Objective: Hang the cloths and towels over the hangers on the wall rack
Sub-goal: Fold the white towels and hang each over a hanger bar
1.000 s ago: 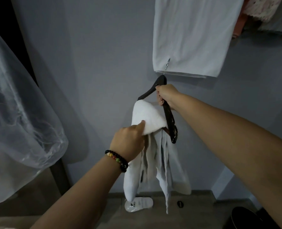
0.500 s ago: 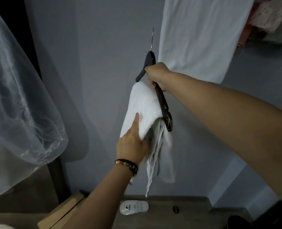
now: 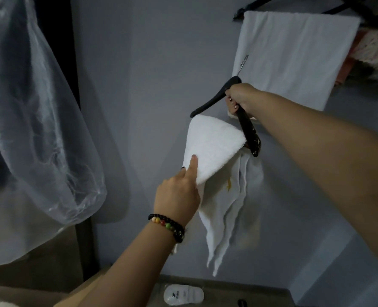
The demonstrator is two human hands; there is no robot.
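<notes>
A black hanger (image 3: 210, 102) with a metal hook is held up in front of the grey wall by my right hand (image 3: 239, 96), which grips it near its neck. A white towel (image 3: 214, 147) is draped over the hanger's lower bar and hangs down in folds. My left hand (image 3: 179, 193), with a beaded bracelet on the wrist, pinches the towel's near layer, thumb on top and fingers hidden behind the cloth. Another white towel (image 3: 294, 56) hangs from a hanger on the rack at the upper right.
A clear plastic cover (image 3: 33, 129) hangs at the left. Pink and patterned cloths (image 3: 371, 47) hang at the far right on the rack. A white slipper (image 3: 183, 294) lies on the floor below, by the wall.
The hanger and towel have shifted right and lower in view, toward the hanging white towel. My left hand stays on the towel's near layer.
</notes>
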